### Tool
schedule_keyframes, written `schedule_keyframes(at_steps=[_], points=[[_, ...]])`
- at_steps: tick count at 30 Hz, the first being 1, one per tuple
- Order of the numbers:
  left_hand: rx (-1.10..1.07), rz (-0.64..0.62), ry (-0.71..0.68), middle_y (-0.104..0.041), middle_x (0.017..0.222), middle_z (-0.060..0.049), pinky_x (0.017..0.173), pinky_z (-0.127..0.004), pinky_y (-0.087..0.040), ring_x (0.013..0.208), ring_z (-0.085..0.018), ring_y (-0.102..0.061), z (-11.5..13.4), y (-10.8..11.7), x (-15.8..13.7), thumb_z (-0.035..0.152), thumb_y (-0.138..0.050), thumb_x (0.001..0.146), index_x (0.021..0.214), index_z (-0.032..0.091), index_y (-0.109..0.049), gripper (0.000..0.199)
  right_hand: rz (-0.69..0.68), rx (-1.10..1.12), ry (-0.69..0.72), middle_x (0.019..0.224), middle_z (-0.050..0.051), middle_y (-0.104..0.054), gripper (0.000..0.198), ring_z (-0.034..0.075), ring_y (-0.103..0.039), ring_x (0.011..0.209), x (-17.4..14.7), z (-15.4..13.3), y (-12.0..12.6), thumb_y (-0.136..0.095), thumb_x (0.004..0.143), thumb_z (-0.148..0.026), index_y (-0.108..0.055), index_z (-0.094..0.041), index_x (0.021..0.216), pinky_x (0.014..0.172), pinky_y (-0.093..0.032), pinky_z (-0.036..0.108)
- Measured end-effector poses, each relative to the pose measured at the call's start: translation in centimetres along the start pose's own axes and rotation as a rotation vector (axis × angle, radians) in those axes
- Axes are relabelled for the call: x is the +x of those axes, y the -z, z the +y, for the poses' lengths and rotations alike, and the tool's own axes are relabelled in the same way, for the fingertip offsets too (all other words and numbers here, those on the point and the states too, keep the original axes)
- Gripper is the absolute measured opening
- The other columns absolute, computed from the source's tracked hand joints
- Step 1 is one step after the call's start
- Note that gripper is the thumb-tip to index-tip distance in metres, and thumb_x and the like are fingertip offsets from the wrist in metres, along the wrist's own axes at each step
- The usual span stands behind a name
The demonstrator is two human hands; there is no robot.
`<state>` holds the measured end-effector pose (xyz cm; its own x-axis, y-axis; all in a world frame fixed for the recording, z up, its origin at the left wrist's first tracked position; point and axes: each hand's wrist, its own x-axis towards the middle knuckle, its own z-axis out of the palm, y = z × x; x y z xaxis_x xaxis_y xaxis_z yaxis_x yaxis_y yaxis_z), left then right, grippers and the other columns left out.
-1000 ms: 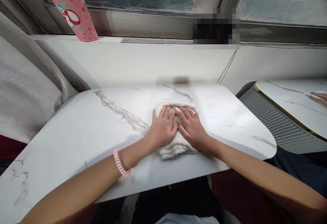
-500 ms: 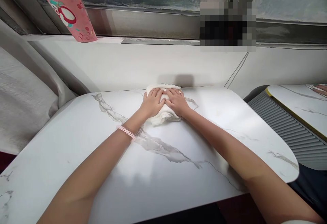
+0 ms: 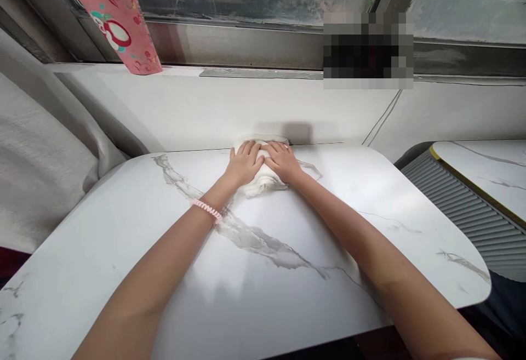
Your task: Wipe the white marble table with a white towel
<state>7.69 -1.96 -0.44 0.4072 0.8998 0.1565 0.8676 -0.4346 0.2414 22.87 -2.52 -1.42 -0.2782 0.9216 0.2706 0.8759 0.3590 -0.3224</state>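
Note:
A white cloth lies bunched at the far edge of a white marble-patterned table, close against the wall. My left hand presses flat on its left part, fingers spread and pointing away from me. Beside it, my right hand rests flat on the right part with its fingers spread too. The two thumbs come near each other over the middle of the cloth. A pink coiled band is around my left wrist. The hands hide much of the cloth.
On the windowsill at the upper left stands a pink patterned paper cup. A pale curtain hangs at the left. To the right is another marble-patterned table with a grey ribbed side. Thin cables run down the wall. A blurred patch covers something on the sill.
Both hands and the cloth have slid slightly farther toward the wall. The whole view has shifted a little. Part of a hand at the far right edge has gone from view.

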Motion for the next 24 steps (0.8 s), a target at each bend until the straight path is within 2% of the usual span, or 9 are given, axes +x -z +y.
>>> schedule_keyframes(at_steps=[9, 13, 18, 24], points=[[0.081, 0.006, -0.009, -0.034, 0.156, -0.015, 0.114, -0.061, -0.023, 0.146, -0.027, -0.027, 1.4, 0.3, -3.9, 0.031, -0.027, 0.099, 0.143, 0.014, -0.038, 0.048, 0.028, -0.034, 0.049, 0.145, 0.012, -0.048, 0.043, 0.024, -0.038, 0.135, -3.8, -1.7, 0.2, -0.035, 0.095, -0.022, -0.051, -0.018, 0.134, 0.115, -0.020, 0.047], [0.119, -0.038, -0.021, -0.030, 0.158, -0.017, 0.114, -0.062, -0.022, 0.147, -0.029, -0.024, 2.4, 0.5, -6.5, 0.031, -0.026, 0.100, 0.146, 0.009, -0.035, 0.052, 0.004, -0.054, 0.073, 0.146, 0.013, -0.047, 0.044, 0.024, -0.037, 0.136, -6.2, -2.7, 0.7, -0.037, 0.095, -0.024, -0.050, -0.017, 0.136, 0.115, -0.019, 0.047], [0.123, -0.052, -0.075, -0.030, 0.157, -0.019, 0.113, -0.065, -0.023, 0.147, -0.033, -0.023, 3.5, 0.9, -11.4, 0.034, -0.025, 0.099, 0.148, 0.009, -0.034, 0.055, -0.023, -0.045, 0.152, 0.148, 0.015, -0.044, 0.047, 0.027, -0.034, 0.137, -11.2, -4.8, 1.8, -0.037, 0.094, -0.027, -0.048, -0.013, 0.138, 0.116, -0.018, 0.049], [0.096, -0.063, -0.162, -0.032, 0.156, -0.017, 0.115, -0.062, -0.023, 0.147, -0.031, -0.023, 3.8, 1.7, -18.1, 0.039, -0.023, 0.099, 0.147, 0.011, -0.037, 0.057, 0.003, -0.021, 0.148, 0.146, 0.018, -0.045, 0.049, 0.032, -0.035, 0.136, -17.6, -9.0, 2.4, -0.039, 0.093, -0.031, -0.051, -0.012, 0.136, 0.117, -0.016, 0.056]])
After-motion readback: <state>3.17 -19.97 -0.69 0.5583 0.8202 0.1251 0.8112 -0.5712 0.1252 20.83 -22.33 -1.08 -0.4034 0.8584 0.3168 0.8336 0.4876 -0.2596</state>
